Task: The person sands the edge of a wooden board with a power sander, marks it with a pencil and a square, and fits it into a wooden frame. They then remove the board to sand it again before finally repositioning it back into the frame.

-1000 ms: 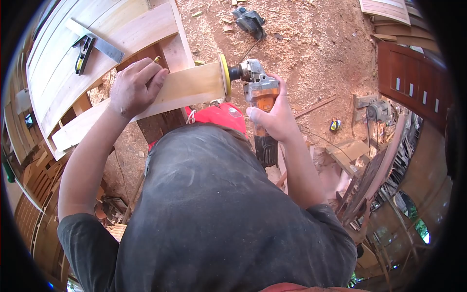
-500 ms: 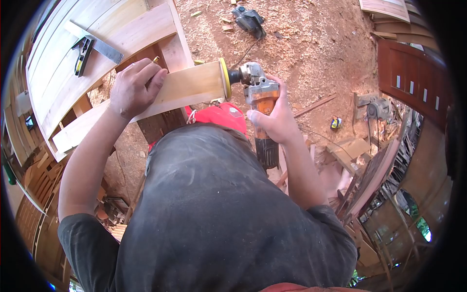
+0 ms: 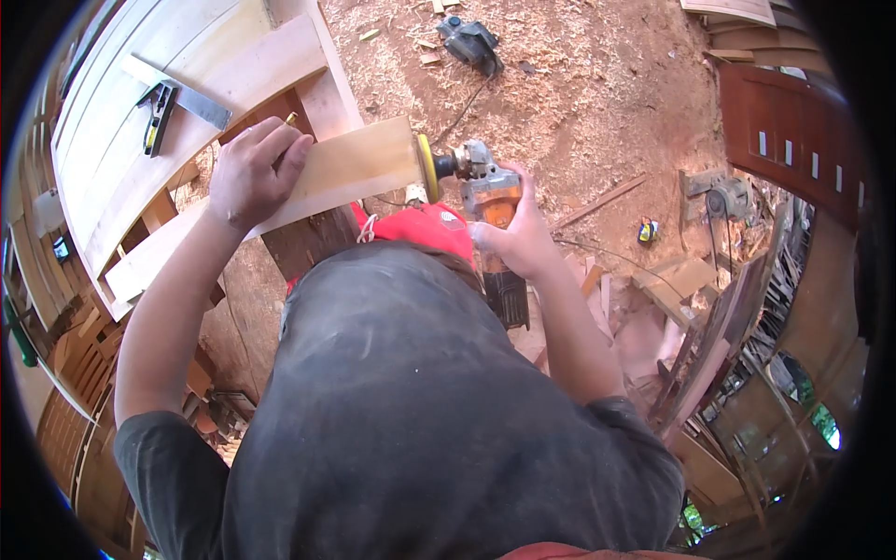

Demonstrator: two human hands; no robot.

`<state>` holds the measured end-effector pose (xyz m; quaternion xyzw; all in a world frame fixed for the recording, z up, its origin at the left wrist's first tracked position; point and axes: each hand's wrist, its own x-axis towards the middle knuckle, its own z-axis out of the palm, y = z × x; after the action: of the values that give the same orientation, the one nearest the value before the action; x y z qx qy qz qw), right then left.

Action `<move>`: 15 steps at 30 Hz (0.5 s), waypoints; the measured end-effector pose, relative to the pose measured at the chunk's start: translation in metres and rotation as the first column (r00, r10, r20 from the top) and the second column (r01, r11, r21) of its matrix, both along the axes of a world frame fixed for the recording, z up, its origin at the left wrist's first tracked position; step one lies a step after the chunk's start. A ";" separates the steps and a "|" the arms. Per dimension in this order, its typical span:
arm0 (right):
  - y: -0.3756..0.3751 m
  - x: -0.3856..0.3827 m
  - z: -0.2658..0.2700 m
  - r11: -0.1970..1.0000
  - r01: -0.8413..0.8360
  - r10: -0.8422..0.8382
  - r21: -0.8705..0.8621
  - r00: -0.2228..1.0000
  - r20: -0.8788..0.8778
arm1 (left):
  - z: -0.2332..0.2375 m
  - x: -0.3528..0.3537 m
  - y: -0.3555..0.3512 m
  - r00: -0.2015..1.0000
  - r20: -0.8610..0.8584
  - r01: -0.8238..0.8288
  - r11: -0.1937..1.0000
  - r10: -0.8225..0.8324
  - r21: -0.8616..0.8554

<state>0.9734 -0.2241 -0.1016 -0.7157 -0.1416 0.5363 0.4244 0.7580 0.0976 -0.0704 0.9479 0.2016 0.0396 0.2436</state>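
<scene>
Shows orange, black and grey on the grinder point(image 3: 495, 213), yellow on the disc point(image 3: 427, 168), pale cream on the board point(image 3: 359, 168). Turns red on the cloth point(image 3: 411, 227), charcoal on the shirt point(image 3: 401, 401), white-dashed reddish-brown on the panel point(image 3: 789, 123).

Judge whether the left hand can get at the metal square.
Probably yes: the metal square lies uncovered on the pale panel near the left hand, nothing visibly in between, though that hand would first have to leave the board.
</scene>
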 end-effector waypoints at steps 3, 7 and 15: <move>-0.001 -0.001 0.003 0.999 0.017 -0.016 0.051 1.000 -0.023 | -0.001 -0.004 -0.002 1.000 0.002 -0.005 1.000 0.005 -0.001; -0.006 0.001 0.005 0.998 -0.018 0.015 0.058 0.999 0.051 | -0.001 0.000 -0.003 1.000 0.006 -0.006 1.000 0.006 -0.015; 0.000 -0.001 0.015 0.998 0.007 -0.007 0.055 1.000 -0.008 | 0.000 -0.002 -0.002 1.000 0.027 0.013 1.000 -0.014 0.017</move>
<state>0.9727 -0.2244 -0.0867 -0.7021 -0.1520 0.5336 0.4462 0.7559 0.0954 -0.0708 0.9506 0.1915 0.0526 0.2386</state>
